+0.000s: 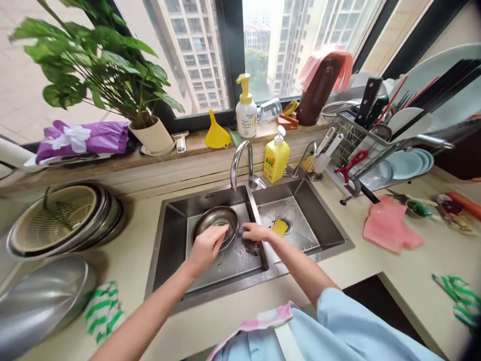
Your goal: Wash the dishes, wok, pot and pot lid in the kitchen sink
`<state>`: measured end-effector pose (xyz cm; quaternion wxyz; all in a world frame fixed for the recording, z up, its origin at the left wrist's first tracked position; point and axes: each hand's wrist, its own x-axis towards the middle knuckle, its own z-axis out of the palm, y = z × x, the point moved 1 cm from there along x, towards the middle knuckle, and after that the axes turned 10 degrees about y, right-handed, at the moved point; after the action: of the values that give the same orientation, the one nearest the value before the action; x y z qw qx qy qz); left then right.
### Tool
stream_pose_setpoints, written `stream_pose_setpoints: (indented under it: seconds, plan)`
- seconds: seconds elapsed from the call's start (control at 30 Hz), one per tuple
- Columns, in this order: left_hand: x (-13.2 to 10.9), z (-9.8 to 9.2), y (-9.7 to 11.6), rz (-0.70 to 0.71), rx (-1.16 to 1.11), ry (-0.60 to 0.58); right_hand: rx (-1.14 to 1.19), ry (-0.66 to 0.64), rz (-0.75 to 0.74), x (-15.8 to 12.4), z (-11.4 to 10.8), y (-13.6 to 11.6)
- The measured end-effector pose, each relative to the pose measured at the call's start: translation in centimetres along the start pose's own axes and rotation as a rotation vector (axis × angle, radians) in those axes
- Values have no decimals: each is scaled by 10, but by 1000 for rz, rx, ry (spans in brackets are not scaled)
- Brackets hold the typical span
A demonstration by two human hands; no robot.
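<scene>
blue sleeve point(361, 321), right hand point(255, 232) pinching scourer point(248, 244), left hand point(206, 248) on steel bowl point(215, 219), grip unclear, yellow axe bottle point(276, 160) behind

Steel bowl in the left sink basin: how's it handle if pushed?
The stainless steel bowl looks thin-walled, so probably light and stiff. Its rounded shape suggests it may rock or spin. On the wet sink floor it may slide easily.

Bright daylight from the window point(263, 50) glares on the steel sink point(319, 215), and wide-angle distortion bends the edges
</scene>
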<state>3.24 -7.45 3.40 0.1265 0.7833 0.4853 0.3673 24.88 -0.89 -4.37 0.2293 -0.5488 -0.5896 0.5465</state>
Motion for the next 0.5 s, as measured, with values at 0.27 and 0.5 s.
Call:
stream_pose_setpoints:
  seconds: [0.27,0.5]
  plan:
    - [268,66,90,393,-98,268,1083,393,-163,25,-223,-79]
    - [402,118,44,323,153,-22,1046,305,-185,81,-235,-95]
